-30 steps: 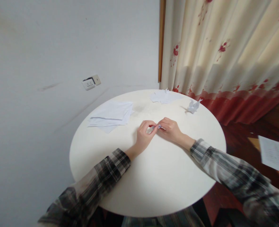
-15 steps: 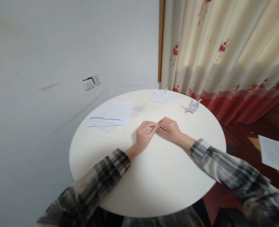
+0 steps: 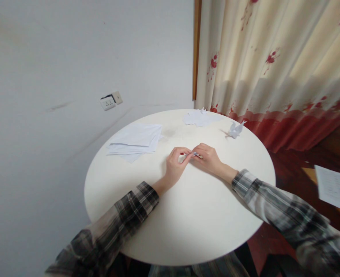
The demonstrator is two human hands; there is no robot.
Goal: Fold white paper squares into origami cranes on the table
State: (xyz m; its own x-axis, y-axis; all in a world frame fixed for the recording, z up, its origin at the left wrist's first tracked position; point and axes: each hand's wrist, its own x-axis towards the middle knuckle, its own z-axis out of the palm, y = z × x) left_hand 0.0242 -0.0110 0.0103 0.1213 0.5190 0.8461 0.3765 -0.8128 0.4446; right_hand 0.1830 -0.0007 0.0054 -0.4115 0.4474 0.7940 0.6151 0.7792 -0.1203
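My left hand [image 3: 176, 166] and my right hand [image 3: 208, 157] meet at the middle of a round white table [image 3: 187, 215]. Both hands have their fingers curled and pinch a small folded piece of white paper [image 3: 193, 154] between their fingertips. Most of that paper is hidden by my fingers. My wrists rest on the tabletop, and plaid sleeves cover both forearms.
A loose stack of white sheets [image 3: 137, 140] lies at the table's back left. More folded paper [image 3: 200, 117] lies at the far edge, and a small folded paper figure [image 3: 235, 130] stands to its right. A curtain [image 3: 274, 69] hangs behind; a printed sheet [image 3: 335, 188] lies at right.
My fingertips shift slightly on the small paper; the left fingers curl and uncurl a little. Both hands stay in the same place on the table.
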